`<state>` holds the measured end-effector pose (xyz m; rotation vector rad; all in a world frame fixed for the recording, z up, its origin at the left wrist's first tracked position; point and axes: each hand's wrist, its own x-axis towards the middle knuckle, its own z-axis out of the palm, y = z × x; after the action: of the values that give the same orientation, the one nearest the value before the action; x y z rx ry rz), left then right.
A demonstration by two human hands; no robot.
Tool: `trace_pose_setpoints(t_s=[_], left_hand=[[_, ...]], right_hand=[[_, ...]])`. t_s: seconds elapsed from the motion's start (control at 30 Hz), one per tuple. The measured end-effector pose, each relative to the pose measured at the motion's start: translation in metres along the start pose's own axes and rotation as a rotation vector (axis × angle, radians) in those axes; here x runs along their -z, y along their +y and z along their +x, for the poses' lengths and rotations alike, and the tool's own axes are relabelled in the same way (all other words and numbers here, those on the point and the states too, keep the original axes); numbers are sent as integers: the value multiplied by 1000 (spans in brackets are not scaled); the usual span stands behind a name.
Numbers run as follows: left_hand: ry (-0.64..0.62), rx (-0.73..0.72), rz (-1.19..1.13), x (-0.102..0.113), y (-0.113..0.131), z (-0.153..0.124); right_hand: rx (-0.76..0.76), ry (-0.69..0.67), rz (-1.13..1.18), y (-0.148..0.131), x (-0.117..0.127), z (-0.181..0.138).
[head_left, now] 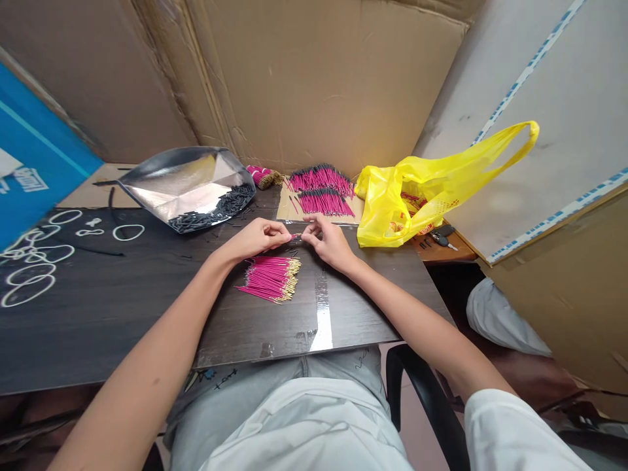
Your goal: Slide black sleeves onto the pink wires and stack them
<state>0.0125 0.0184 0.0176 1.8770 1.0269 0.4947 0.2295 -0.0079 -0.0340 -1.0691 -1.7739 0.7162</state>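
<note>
My left hand pinches a thin magenta wire between thumb and fingertips, above the dark table. Facing it from the right, my right hand is closed in a pinch at the wire's other end; what lies in its fingertips is too small to make out. Just below the hands lies a flat pile of magenta wires, their gold-coloured tips pointing right. Beyond them, two rows of magenta wires with black ends rest on a cardboard sheet.
An open silver foil bag holds short black tube pieces. A bundle of magenta wires lies beside it. Right stands a yellow plastic bag, with keys nearby. White rubber bands lie left. Cardboard walls close the back.
</note>
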Motion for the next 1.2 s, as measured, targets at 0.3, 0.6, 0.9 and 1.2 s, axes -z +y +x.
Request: trace_pose_setpoints(t_s=[0.3,0.6,0.9,1.2], left_hand=[[-5,-19,15,2,-1,0],[133,-17,-58,9,-12,0],[152,-3,-66,5,-14,4],[136,-6,-65,4,-15,5]], right_hand=[[-37,-4,2,-2,-1,1],[30,-208,-261,-9,-2,0],[243,-431,-464,-19,9,4],[228,-411,-632,-22,2,2]])
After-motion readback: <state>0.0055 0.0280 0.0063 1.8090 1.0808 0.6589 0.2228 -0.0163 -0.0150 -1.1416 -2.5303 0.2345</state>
